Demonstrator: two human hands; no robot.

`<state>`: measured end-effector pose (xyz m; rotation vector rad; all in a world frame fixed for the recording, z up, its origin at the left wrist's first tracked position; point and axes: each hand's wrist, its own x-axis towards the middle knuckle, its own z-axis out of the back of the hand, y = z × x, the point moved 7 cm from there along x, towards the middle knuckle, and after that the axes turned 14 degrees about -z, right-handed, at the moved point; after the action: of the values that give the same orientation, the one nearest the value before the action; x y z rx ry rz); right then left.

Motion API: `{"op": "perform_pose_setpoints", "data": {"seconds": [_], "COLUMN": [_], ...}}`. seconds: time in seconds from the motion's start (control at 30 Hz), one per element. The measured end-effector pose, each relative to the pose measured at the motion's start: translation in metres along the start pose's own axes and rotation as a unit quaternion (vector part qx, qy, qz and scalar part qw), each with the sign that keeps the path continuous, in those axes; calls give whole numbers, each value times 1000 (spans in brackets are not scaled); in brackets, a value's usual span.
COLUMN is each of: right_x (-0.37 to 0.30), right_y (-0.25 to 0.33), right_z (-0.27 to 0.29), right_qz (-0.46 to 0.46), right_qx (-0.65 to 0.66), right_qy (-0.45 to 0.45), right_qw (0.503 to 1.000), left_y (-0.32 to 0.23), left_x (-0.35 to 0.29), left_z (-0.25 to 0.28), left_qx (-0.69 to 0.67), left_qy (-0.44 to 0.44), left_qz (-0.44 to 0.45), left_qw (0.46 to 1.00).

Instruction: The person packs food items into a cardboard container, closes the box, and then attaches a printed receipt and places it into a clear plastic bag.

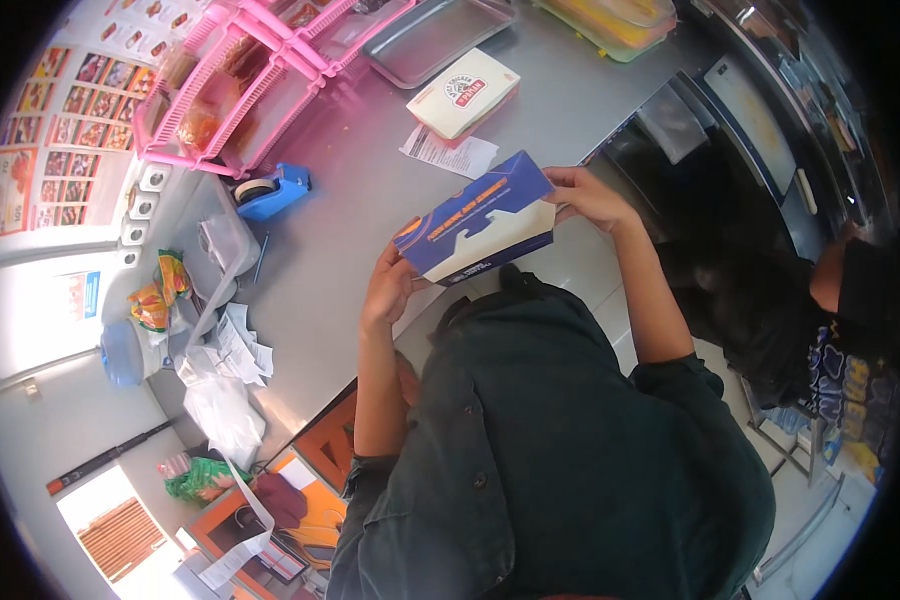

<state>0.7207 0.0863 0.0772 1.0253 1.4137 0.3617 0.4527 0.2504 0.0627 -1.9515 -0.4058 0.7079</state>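
A long purple-blue and cream cardboard box with orange lettering (482, 222) is held up in front of the person's dark green buttoned shirt (570, 430), near the edge of the grey metal counter (335, 265), its right end tilted farther up the view than its left. The bare left hand (388, 287) grips the box's left end, and the bare right hand (592, 198) holds the opposite end between thumb and fingers, so both grips are closed on it. Just beyond the box, a white printed paper slip (460, 160) lies on the counter, partly under a cream-topped rectangular carton with a red emblem (466, 90); near that sits a shallow silver metal tray (428, 42). Toward the left stand a pink plastic basket rack (278, 42) and, near it, a blue tape dispenser (288, 194). At the right, another person in dark printed clothing (770, 320) is partly in view
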Motion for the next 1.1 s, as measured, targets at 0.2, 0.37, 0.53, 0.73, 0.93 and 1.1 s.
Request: {"op": "perform_pose_setpoints", "data": {"seconds": [0.2,0.37,0.53,0.73,0.93,1.1], "right_x": [-4,-12,-39,-63,-113,-142], "right_y": [3,-6,-21,-56,-90,-136], "right_z": [8,-9,3,-16,-33,-56], "right_qz": [7,15,12,18,10,-4], "right_qx": [22,-101,5,-2,104,160], "right_qy": [3,-40,-17,-114,-161,-251], "right_qw": [1000,994,1000,993,981,955], "left_y": [14,52,15,58,28,78], "left_x": [1,10,-4,16,8,15], "left_z": [5,29,-9,26,-18,1], "left_qx": [-51,147,-26,142,93,111], "left_qy": [14,-8,14,102,159,224], "left_qz": [0,-20,8,49,83,127], "left_qw": [999,989,1000,983,979,960]}}
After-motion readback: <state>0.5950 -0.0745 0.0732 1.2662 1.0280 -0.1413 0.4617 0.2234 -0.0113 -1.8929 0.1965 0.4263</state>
